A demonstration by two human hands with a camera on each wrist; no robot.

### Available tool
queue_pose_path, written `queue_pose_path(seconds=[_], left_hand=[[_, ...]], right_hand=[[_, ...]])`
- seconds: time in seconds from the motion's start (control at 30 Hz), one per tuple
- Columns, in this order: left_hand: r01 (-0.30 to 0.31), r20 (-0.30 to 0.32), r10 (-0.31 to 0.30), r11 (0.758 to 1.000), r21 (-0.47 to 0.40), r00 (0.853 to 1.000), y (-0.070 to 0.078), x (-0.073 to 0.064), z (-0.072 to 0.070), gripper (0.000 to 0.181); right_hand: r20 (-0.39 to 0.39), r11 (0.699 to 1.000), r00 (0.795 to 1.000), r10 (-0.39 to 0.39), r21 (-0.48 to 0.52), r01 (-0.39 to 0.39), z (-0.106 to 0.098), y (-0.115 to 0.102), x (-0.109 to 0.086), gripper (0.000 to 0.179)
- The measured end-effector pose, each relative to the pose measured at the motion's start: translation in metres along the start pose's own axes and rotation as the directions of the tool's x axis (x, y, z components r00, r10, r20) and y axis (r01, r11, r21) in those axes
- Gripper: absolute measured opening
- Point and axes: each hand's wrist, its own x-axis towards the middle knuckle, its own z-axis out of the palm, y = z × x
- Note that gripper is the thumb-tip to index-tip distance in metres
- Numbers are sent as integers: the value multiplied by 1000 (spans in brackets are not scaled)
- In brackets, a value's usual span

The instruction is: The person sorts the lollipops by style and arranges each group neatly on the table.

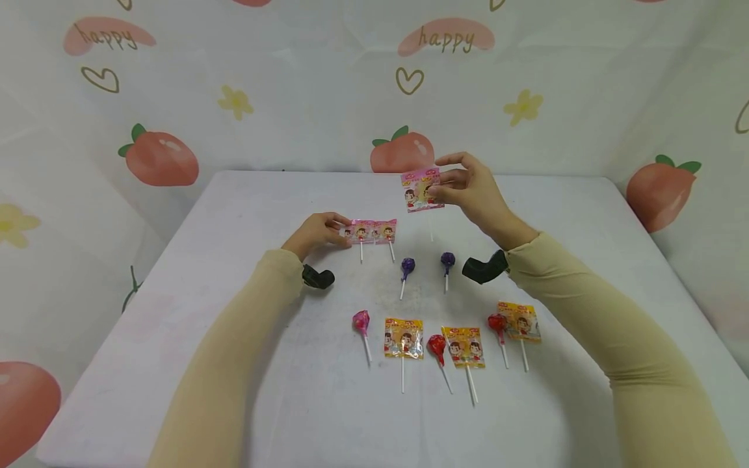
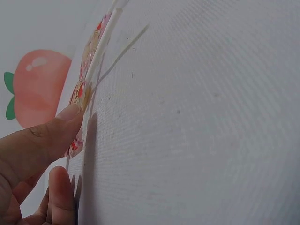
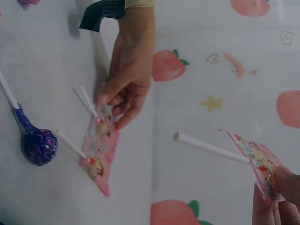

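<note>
1. Right hand (image 1: 476, 195): nearly closed in a pinch, thumb and fingers on the right edge of a pink packet (image 1: 417, 190) raised off the surface (image 1: 199, 305). Gripping the edge likely leaves the printed face uncovered and the stick (image 3: 211, 147) free.
2. Left hand (image 1: 316, 234): thumb and fingers drawn together on the outer end of the nearest flat packet (image 1: 361, 232), down by the surface. A second flat packet (image 1: 385, 232) sits just beyond it, away from that hand; the hold probably steadies the pair, sticks toward the person.
3. On the person's side of the right hand lie two purple lollipops (image 1: 407, 265); farther that way are yellow packets (image 1: 404, 338) and red lollipops (image 1: 436, 346). A round pink lollipop (image 1: 361, 321) lies on the person's side of the left hand.
4. Right fingertips are partly behind the raised packet, and the right wrist view cuts that hand off. Left wrist shows its packets almost edge-on, so their print is unreadable. Whether the two flat packets overlap or merely touch, I cannot tell.
</note>
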Motion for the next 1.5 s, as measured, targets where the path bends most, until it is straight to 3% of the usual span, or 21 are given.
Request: queue_pose_path(seconds=[0.3, 0.47, 0.63, 0.93, 1.3, 1.5], left_hand=[[-1, 3, 1, 1000, -5, 1000, 2, 0, 0, 52], [1, 4, -1, 1000, 3, 1000, 2, 0, -1, 52], [9, 8, -9, 1000, -14, 1000, 1, -1, -1, 53], [13, 5, -13, 999, -38, 1000, 2, 0, 0, 52], [-2, 3, 2, 1000, 22, 1000, 4, -1, 0, 52], [10, 2, -10, 1000, 10, 1000, 3, 0, 0, 52]], right_hand=[[-10, 989, 989, 147, 3, -147, 17, 23, 12, 46], [-18, 962, 962, 274, 4, -274, 25, 39, 19, 51], [-27, 937, 937, 349, 13, -348, 31, 58, 23, 53], [-54, 909, 912, 407, -69, -410, 33, 82, 27, 49], [-15, 876, 890, 456, -169, -451, 31, 83, 33, 46], [8, 860, 882, 472, -224, -458, 32, 84, 36, 44]])
